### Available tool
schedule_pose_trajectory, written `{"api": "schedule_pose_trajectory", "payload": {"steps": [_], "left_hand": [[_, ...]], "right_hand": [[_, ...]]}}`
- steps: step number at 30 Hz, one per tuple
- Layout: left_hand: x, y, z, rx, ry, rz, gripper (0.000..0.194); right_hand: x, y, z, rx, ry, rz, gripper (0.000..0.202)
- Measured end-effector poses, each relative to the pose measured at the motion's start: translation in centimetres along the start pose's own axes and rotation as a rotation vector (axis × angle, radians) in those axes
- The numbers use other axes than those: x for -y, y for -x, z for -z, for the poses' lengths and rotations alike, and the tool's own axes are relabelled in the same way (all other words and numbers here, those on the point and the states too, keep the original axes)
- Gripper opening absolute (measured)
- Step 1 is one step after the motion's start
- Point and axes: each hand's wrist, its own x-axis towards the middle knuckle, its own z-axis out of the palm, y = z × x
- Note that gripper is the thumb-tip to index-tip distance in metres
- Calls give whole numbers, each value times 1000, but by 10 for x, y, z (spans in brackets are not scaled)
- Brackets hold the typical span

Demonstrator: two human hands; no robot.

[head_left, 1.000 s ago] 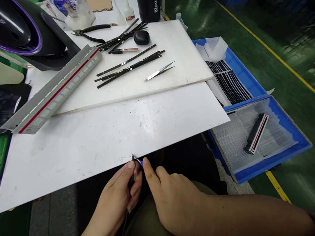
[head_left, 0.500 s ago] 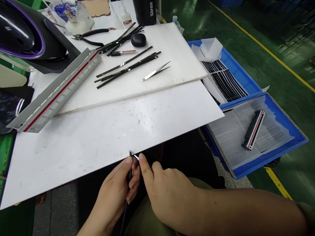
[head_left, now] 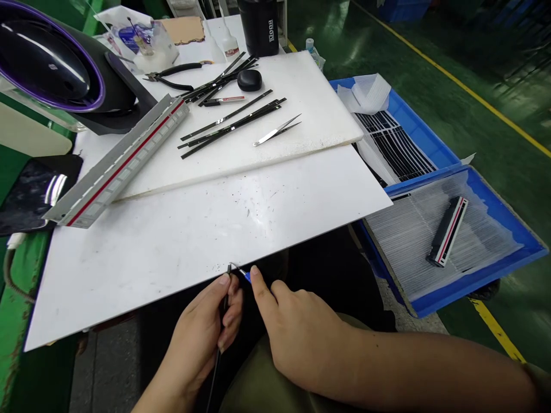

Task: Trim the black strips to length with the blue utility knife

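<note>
Floor [head_left: 495, 74], green with a yellow line [head_left: 450, 79], spreads over the far right. White table [head_left: 172, 246] fills the left and middle. On its far part lies a thick white board [head_left: 322, 86] bearing dark strips [head_left: 235, 124] and tweezers [head_left: 267, 136]. Blue trays [head_left: 503, 212] stand off the right edge.

Close to the near edge, the right hand [head_left: 301, 332] holds a blue-handled tool [head_left: 248, 277] in a narrow grip, index finger stretched along it. The left hand [head_left: 206, 327] pinches a thin dark strip [head_left: 214, 370], top end up at the table edge, the rest trailing down nearward. The tool's tip is just right of that top; whether they touch, I cannot tell. Between hands and board, a broad band of table carries small dark specks.
</note>
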Motion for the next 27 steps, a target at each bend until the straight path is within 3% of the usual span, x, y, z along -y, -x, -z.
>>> {"api": "schedule_pose_trajectory", "payload": {"steps": [17,24,27], "left_hand": [[0,-4,6,41,26,25,38],[-3,10,8,54,56,31,38],[-5,23,9,76,104,19,41]], "right_hand": [[-2,0,0,23,-50,18,83],[-6,1,7,15,-6,32,80],[-20,0,16,-75,-90,59,75]]}}
